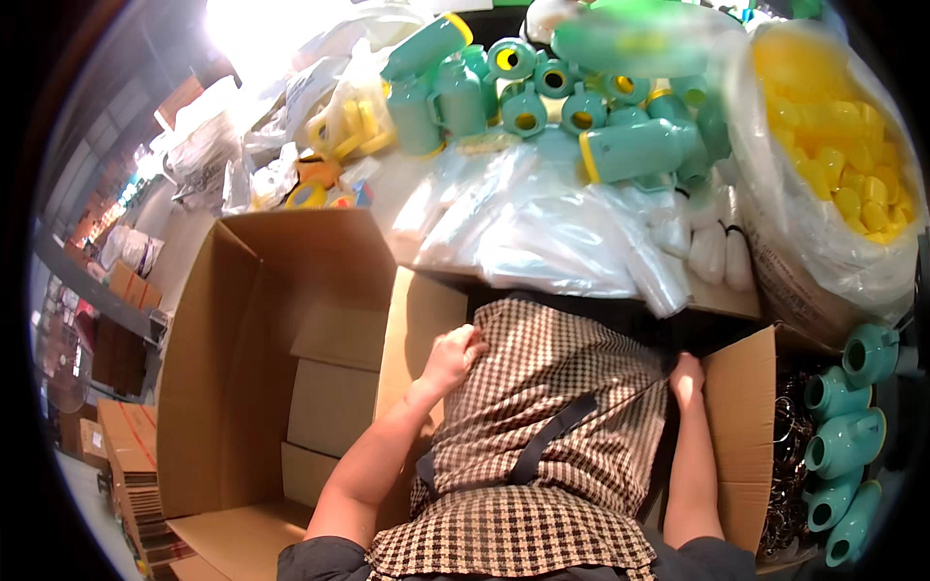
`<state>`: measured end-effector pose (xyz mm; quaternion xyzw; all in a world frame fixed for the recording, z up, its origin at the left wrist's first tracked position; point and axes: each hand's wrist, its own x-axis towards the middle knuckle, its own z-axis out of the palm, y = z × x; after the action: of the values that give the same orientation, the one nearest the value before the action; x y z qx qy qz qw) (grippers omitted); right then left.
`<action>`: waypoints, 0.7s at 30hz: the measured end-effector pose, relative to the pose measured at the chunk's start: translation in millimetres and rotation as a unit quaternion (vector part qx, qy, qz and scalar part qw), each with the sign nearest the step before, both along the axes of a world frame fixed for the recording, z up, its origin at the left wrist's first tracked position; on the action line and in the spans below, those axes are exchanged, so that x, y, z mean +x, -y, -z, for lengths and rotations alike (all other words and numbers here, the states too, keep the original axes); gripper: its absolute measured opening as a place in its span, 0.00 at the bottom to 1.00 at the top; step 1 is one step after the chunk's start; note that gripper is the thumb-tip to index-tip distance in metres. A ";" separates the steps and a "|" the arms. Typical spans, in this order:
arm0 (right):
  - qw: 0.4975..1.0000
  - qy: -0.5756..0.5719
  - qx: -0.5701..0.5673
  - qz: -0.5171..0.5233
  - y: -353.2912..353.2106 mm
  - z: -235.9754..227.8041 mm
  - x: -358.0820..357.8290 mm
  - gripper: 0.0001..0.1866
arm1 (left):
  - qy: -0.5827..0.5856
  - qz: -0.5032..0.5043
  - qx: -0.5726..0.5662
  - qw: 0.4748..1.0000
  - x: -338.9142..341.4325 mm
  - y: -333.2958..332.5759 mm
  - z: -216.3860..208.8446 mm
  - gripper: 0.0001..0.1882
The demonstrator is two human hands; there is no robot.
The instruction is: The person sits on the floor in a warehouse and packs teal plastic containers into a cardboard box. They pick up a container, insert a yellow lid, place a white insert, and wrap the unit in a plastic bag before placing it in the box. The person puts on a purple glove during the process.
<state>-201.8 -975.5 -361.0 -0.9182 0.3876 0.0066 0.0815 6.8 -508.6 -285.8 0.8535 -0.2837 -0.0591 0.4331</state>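
Note:
A brown-and-cream checked apron (542, 339) with a dark strap spreads over my lap. Its upper left corner is pinched in my left hand (453, 362), fingers closed. On the opposite edge, my right hand (687, 378) is also closed and grips the cloth, its fingertips partly hidden. The apron is stretched between the two hands. Just beyond it, a pile of clear plastic bags (542, 232) lies on the worktable. Behind the bags are several teal plastic jugs (455, 97), some upright and some on their sides, with yellow parts.
On my left stands a large open cardboard box (218, 387). A cardboard flap (741, 426) rises by my right arm, beside dark, shiny small parts (790, 436) and more teal bottles (848, 441). A big clear sack (775, 213) of yellow caps (843, 165) stands at the far right.

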 end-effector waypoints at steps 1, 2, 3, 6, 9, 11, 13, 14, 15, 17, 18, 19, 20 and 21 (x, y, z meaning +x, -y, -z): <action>0.993 0.085 0.025 -0.078 -30.7 -17.0 4.7 0.07 | 0.033 -0.025 0.000 0.999 7.0 -6.6 5.9 0.08; 0.986 0.132 0.052 -0.091 -52.2 -38.6 13.4 0.07 | 0.069 -0.042 0.021 0.997 17.8 -7.5 11.2 0.06; 0.975 0.182 0.075 -0.102 -65.2 -59.7 29.7 0.08 | 0.109 -0.057 0.040 0.992 34.9 -4.4 12.5 0.05; 0.903 0.378 0.125 -0.161 -85.7 -120.3 90.1 0.08 | 0.156 -0.141 0.172 0.962 81.8 -3.7 14.1 0.06; 0.833 0.458 0.304 -0.068 -43.1 -146.8 162.7 0.11 | 0.047 -0.082 0.152 0.984 86.0 6.9 5.1 0.07; 0.694 0.519 0.496 0.063 6.7 -144.3 231.1 0.18 | 0.042 -0.030 -0.013 0.999 68.3 8.7 3.1 0.04; 0.696 0.503 0.490 0.152 76.8 -135.4 292.7 0.24 | 0.008 -0.018 -0.055 0.998 39.2 11.5 -14.2 0.01; 0.706 0.513 0.458 0.166 112.3 -133.7 314.6 0.19 | 0.005 -0.015 -0.072 0.997 30.2 8.8 -3.5 0.02; 0.692 0.514 0.492 0.122 112.4 -136.3 338.3 0.12 | 0.000 -0.038 -0.076 0.996 17.5 0.2 -11.4 0.02; 0.669 0.616 0.349 0.225 184.8 -147.0 334.9 0.11 | -0.033 0.000 -0.065 0.997 13.2 14.5 -21.4 0.02; 0.708 0.562 0.391 0.174 124.9 -146.0 362.8 0.13 | -0.068 -0.050 -0.043 0.995 8.6 -11.0 -33.4 0.03; 0.669 0.578 0.454 0.115 115.7 -153.6 359.7 0.17 | -0.078 -0.063 -0.061 0.993 7.1 -12.8 -48.5 0.03; 0.622 0.612 0.489 0.021 58.0 -175.6 366.1 0.20 | -0.036 -0.078 -0.056 0.995 10.3 -29.7 -54.1 0.02; 0.659 0.606 0.441 -0.064 23.0 -193.8 356.1 0.19 | 0.036 -0.056 -0.059 0.996 20.2 -30.8 -66.4 0.03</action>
<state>154.3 -998.5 -167.2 -0.5981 0.1447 -0.3758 0.6929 26.9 -477.7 -219.4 0.8424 -0.2536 0.0127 0.4753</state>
